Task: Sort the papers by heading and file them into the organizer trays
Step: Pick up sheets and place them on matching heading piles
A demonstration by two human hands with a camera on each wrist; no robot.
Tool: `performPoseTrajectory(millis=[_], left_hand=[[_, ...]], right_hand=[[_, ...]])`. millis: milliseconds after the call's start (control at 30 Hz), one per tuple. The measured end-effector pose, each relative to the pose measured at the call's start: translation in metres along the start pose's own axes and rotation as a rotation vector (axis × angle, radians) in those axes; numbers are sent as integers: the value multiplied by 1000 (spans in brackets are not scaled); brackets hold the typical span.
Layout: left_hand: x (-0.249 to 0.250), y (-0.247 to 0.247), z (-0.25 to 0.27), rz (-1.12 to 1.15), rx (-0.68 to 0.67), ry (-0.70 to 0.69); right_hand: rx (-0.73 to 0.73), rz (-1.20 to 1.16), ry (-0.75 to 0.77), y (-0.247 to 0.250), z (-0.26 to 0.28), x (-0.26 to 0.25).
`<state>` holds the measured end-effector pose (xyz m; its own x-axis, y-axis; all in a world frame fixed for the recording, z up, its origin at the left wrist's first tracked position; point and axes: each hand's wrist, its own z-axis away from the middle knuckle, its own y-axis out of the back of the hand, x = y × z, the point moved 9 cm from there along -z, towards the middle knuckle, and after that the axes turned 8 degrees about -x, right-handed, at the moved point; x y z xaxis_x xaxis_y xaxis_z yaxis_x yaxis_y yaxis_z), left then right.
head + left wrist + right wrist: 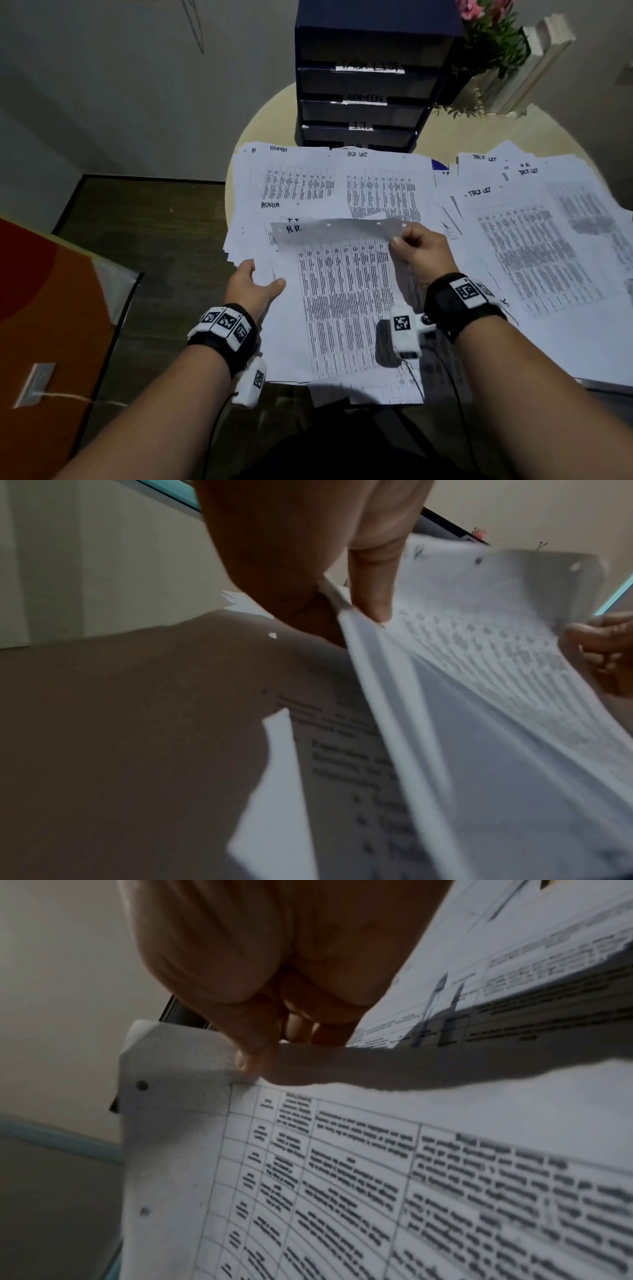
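A printed sheet headed "H.R." (pixel 342 291) is held up over the paper pile, its top edge curling toward me. My left hand (pixel 255 284) grips its left edge, thumb on top (pixel 373 599). My right hand (pixel 416 248) pinches its upper right corner between thumb and fingers (pixel 253 1053). Sheets headed "ADMIN" (pixel 294 178) and "TASK LIST" (pixel 380 185) lie spread beneath. A dark blue organizer (pixel 370 89) with labelled trays stands at the back of the round table (pixel 270 116).
More task-list sheets (pixel 541 240) cover the table's right side. A potted plant with pink flowers (pixel 486 44) and a white frame (pixel 534 68) stand right of the organizer. An orange and red panel (pixel 51 308) lies on the floor at left.
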<state>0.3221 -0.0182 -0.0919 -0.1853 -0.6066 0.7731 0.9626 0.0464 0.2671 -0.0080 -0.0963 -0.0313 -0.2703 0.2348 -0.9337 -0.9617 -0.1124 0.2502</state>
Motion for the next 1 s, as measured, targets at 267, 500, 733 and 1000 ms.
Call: performPoseTrajectory(millis=[267, 500, 733, 1000], left_hand=[[-1, 1, 0, 108, -1, -104], [5, -11, 2, 38, -101, -168], [-12, -13, -2, 110, -149, -14], [-8, -11, 3, 128, -106, -8]], right_hand=[[-53, 125, -193, 1, 9, 49], [-98, -51, -75, -2, 18, 45], [-264, -211, -20, -6, 29, 37], [-309, -164, -61, -1, 30, 44]])
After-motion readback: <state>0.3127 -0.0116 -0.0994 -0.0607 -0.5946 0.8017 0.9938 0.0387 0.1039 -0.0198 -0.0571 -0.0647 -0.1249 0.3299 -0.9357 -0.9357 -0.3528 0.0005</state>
